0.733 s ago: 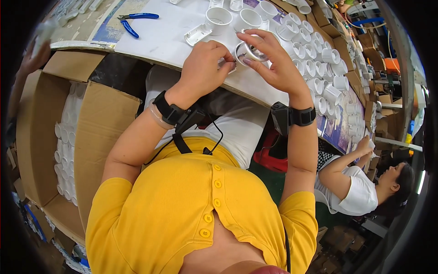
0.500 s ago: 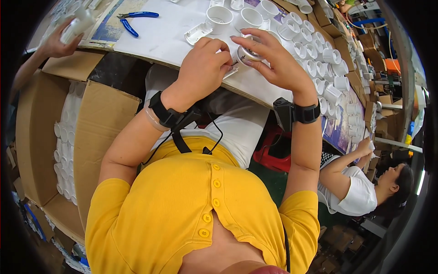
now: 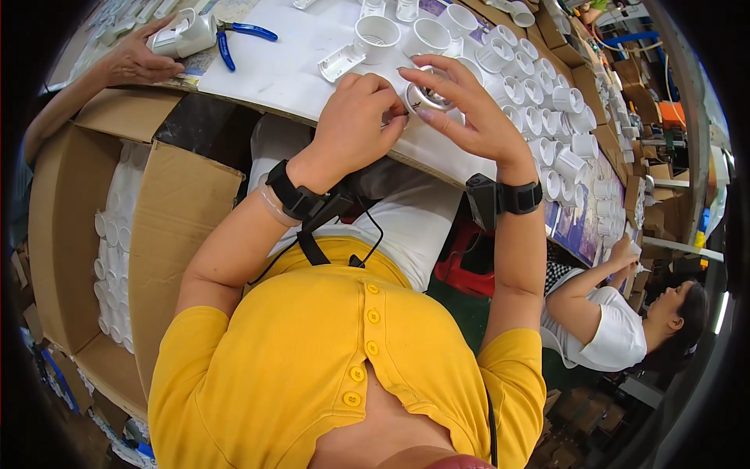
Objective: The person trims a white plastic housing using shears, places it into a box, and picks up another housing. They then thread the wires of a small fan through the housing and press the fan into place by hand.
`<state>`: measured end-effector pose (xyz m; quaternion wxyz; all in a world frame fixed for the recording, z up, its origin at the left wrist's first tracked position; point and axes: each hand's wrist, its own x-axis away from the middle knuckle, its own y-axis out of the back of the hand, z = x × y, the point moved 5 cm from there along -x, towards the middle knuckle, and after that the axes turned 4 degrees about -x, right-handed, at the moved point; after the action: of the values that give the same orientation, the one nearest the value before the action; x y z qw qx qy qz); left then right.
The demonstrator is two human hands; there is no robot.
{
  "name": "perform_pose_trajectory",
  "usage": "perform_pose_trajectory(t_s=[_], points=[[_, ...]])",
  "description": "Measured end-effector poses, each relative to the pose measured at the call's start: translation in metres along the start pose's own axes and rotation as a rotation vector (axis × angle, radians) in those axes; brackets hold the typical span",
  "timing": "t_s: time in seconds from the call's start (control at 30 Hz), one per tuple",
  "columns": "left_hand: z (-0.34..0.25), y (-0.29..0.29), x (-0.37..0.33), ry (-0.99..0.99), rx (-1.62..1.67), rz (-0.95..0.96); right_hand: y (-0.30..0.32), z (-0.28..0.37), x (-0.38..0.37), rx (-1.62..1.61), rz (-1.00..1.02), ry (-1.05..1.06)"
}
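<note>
While both forearms reach forward over the desk's (image 3: 281,86) near edge, two hands work close together. One white cup (image 3: 426,95) sits in the right hand (image 3: 461,109), just beside the left fingertips; right grip is clamped on it, thumb near side, fingers arched over the far side. Left hand (image 3: 355,117) bends inward at the wrist, thumb and fingertips together; cannot tell what, if anything, is between them. Two black wristbands (image 3: 293,191), one per wrist. Beyond the hands: three bigger tubs (image 3: 377,39), one trough-shaped piece (image 3: 341,62), one blue-handled cutter (image 3: 226,47). Right side: many small tubs (image 3: 568,96), too crowded to count. Left: one co-worker's hand (image 3: 141,59) on one white casing (image 3: 187,35); one cardboard box (image 3: 183,219) below.
</note>
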<state>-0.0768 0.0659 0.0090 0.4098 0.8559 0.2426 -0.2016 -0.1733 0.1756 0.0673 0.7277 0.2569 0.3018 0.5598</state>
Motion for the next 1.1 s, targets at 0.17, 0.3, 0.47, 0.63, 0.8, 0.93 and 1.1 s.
perform_pose_trajectory(t_s=[0.17,0.3,0.47,0.63,0.8,0.93,1.1], points=[[-0.003,0.003,-0.001,-0.059,0.011,0.015,-0.001,-0.006,0.003,0.158,0.006,0.084],[-0.005,0.006,0.003,-0.070,0.030,0.048,-0.008,-0.012,0.005,0.255,0.012,0.067],[-0.003,0.009,0.008,-0.030,0.074,0.070,-0.020,-0.009,0.014,0.401,-0.051,0.084],[0.000,0.009,0.013,-0.034,0.102,0.104,-0.027,0.004,0.011,0.520,-0.084,0.102],[0.008,0.007,0.014,-0.016,0.210,0.197,-0.023,-0.005,0.011,0.542,0.047,0.096],[0.020,0.021,0.018,0.280,0.678,0.168,-0.012,-0.011,-0.002,0.228,0.003,0.121],[0.062,0.083,0.024,0.269,0.275,-0.540,-0.018,-0.001,0.000,0.262,-0.048,0.129]])
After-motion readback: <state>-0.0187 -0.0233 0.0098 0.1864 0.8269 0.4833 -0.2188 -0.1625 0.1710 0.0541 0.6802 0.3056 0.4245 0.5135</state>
